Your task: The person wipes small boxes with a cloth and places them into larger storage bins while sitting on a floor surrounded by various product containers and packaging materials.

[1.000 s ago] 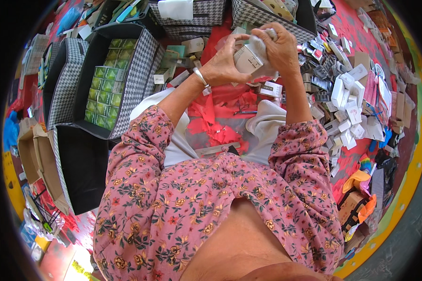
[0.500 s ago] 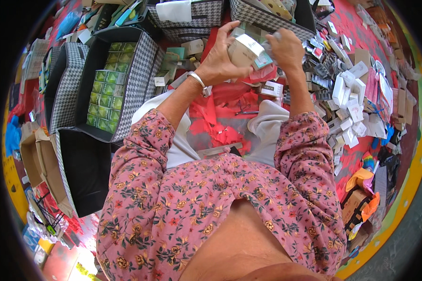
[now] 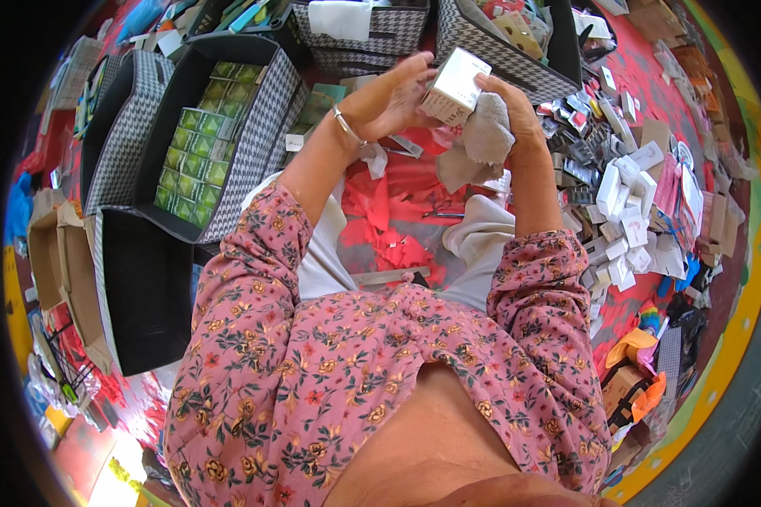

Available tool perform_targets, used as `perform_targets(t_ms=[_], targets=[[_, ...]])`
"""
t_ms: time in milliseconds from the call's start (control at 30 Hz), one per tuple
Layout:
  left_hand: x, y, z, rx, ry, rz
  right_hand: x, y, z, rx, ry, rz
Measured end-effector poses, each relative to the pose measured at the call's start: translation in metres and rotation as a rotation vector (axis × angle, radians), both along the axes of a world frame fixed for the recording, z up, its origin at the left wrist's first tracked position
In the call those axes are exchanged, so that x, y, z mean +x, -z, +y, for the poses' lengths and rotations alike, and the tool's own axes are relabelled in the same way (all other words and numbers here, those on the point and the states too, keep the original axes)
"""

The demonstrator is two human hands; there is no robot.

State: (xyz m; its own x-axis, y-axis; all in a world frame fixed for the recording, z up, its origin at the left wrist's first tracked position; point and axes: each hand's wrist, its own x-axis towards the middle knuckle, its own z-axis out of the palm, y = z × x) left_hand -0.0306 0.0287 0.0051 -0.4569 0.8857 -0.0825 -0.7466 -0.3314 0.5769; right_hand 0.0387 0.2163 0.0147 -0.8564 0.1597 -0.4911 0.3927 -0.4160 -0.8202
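Observation:
A small white carton (image 3: pixel 455 84) with a printed side is held up in front of me, tilted. My right hand (image 3: pixel 520 118) grips it at its right edge, thumb on top. From the same hand hangs a grey-beige cloth (image 3: pixel 489 131), bunched under the fingers and partly covering the carton's lower right. My left hand (image 3: pixel 393 106), a silver bangle at its wrist, is at the carton's left side. Its fingers are spread apart and slightly blurred; whether they touch the carton is hard to make out.
A houndstooth bin (image 3: pixel 271 110) on the left holds rows of green boxes (image 3: pixel 190 173). An open black bin (image 3: pixel 148 291) and a brown carton (image 3: pixel 68 262) stand nearer. More bins (image 3: pixel 372 55) line the back. Loose white boxes (image 3: pixel 626 194) lie heaped on the right.
The carton has turned so its white top faces up more. The cloth now hangs down from my right hand. My left fingers have loosened from around the carton. The view has shifted slightly.

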Motion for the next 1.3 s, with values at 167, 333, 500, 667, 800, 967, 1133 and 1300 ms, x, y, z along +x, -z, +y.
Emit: perform_targets(t_ms=[167, 333, 500, 667, 800, 967, 1133, 1300], targets=[[0.006, 0.005, 0.014, -0.382, -0.193, 0.813, -0.002, -0.004, -0.002, -0.024, -0.024, 0.079], [0.004, 0.004, 0.012, -0.349, -0.153, 0.699, 0.002, -0.014, -0.006, 0.074, -0.109, 0.176], [0.006, 0.004, 0.012, -0.405, -0.178, 0.725, 0.0, -0.025, 0.028, 0.58, 0.16, 0.124], [0.01, 0.01, 0.017, -0.524, -0.116, 0.802, 0.004, -0.044, -0.004, 1.12, 0.331, 0.81], [0.016, -0.002, 0.017, -0.474, -0.008, 0.805, 0.001, -0.017, -0.022, 1.248, 0.121, 0.726], [0.019, 0.013, 0.019, -0.396, 0.033, 0.724, -0.006, 0.012, 0.057, 1.577, 0.358, 0.192], [0.007, 0.02, 0.023, -0.697, -0.177, 1.162, -0.002, 0.003, 0.049, 0.833, 0.226, 0.071], [0.007, 0.025, 0.023, -0.574, -0.304, 1.282, 0.0, -0.003, 0.002, 0.563, -0.23, -0.003]])
